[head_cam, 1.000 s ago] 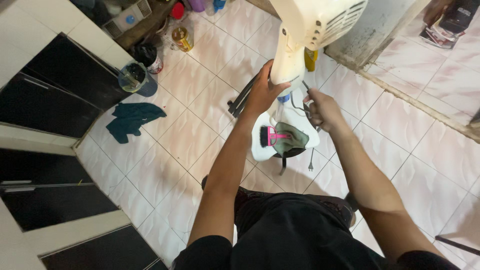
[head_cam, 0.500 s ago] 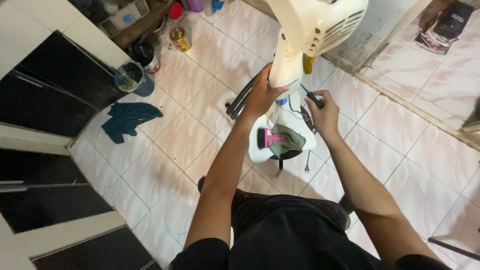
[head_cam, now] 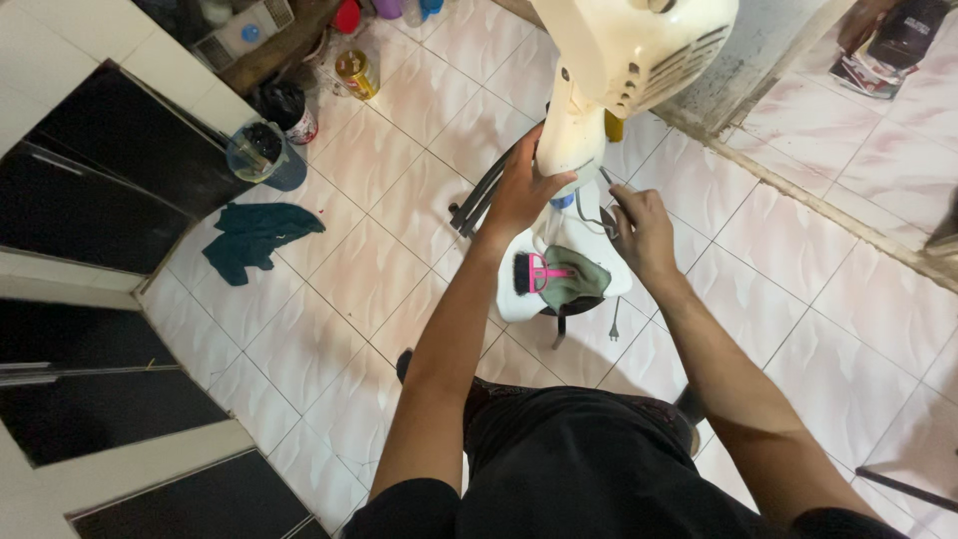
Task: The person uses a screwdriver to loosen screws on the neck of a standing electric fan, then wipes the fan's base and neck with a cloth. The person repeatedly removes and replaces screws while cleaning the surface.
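**A:** Over a pale tiled floor (head_cam: 349, 269), you stand above a cream pedestal fan (head_cam: 619, 50) with its motor housing toward the top of the view. How far along does the work look?

**B:** Midway, by my reading. The housing is bare on the side you see, with no guard or blade in view, and its vents face right. The neck (head_cam: 571, 140) remains joined to the base (head_cam: 559, 265), so the body has not come apart. Whatever is left seems to lie at that neck.

**A:** Which way does the fan run?

**B:** Its long axis goes from the base, low in the middle of the view, up and slightly right to the housing. So the head leans away from you.

**A:** And your hands?

**B:** Your left hand (head_cam: 524, 190) is wrapped around the neck, grip clenched on it. Your right hand (head_cam: 639, 225) is closed on a thin dark-handled tool (head_cam: 607, 176), apparently a screwdriver, tip aimed at the neck.

**A:** Smaller items?

**B:** A pink-handled brush (head_cam: 539, 272) and a green cloth (head_cam: 579, 279) lie on the base. A teal rag (head_cam: 259, 235) sits well apart, on the floor to the left.
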